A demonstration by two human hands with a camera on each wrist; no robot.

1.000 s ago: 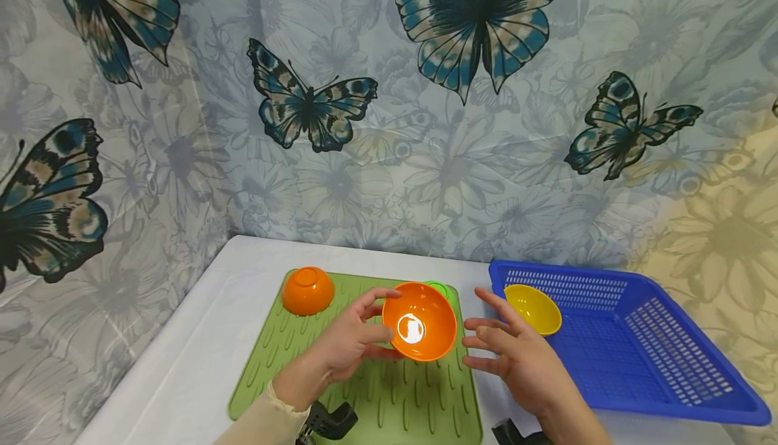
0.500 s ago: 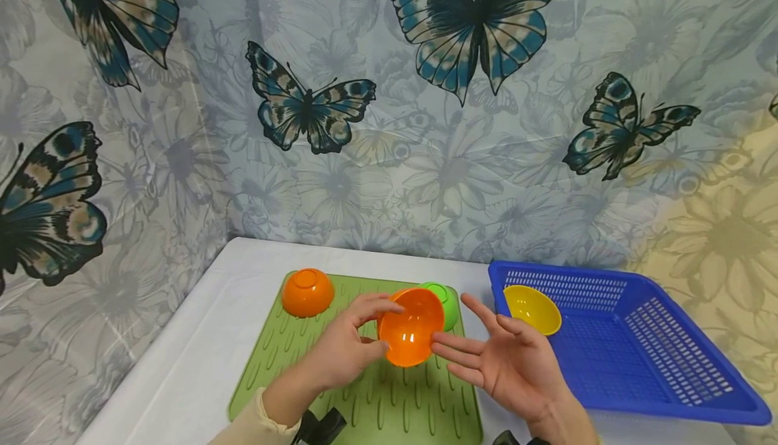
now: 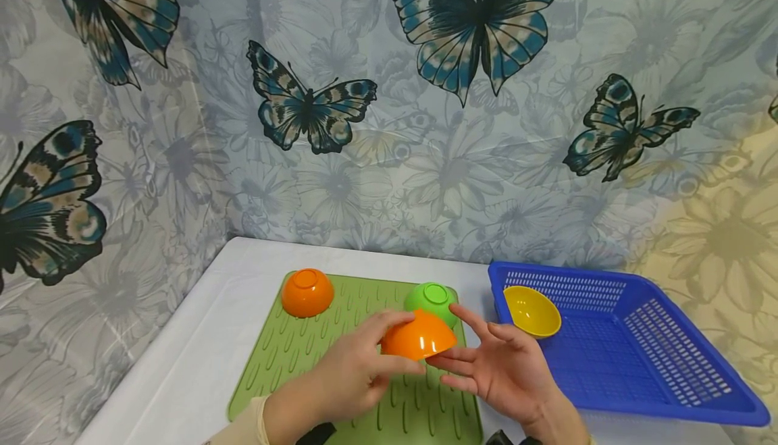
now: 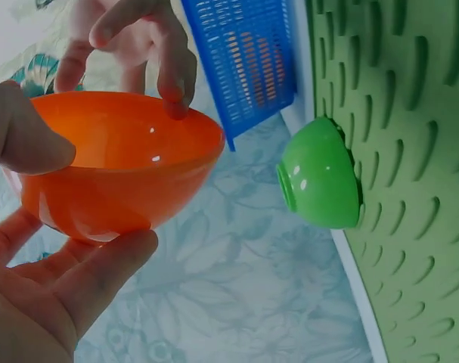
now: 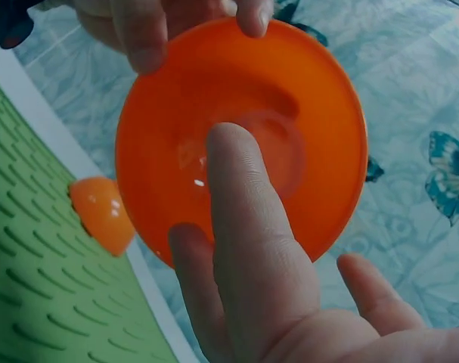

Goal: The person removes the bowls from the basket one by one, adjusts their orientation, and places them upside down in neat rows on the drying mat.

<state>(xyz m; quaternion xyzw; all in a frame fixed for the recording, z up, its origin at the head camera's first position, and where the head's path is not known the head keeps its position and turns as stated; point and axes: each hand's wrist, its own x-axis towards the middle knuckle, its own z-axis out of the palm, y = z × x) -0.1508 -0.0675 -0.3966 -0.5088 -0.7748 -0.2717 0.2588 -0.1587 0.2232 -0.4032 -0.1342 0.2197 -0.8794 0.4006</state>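
My left hand [image 3: 358, 367] grips an orange bowl [image 3: 419, 337] above the mat. The bowl is tipped, its underside up and its opening turned down toward the right. In the left wrist view the thumb lies over the rim of the bowl [image 4: 131, 200] and the other fingers support its outside. My right hand [image 3: 510, 374] is spread palm up at the bowl's right side, its fingers extended at the rim; one fingertip appears to touch it. Behind the held bowl, a green bowl [image 3: 430, 294] sits upside down on the green mat [image 3: 267, 364].
Another orange bowl [image 3: 307, 293] stands upside down at the mat's far left corner. To the right, a blue basket [image 3: 638, 364] holds a yellow bowl [image 3: 533, 311] leaning at its left wall. A white cloth [image 3: 176, 357] covers the table; a butterfly-print curtain [image 3: 425, 181] hangs behind.
The held orange bowl has turned from its inside facing me to opening downward, and has come slightly lower. My right hand has rolled palm up and moved left to its rim.
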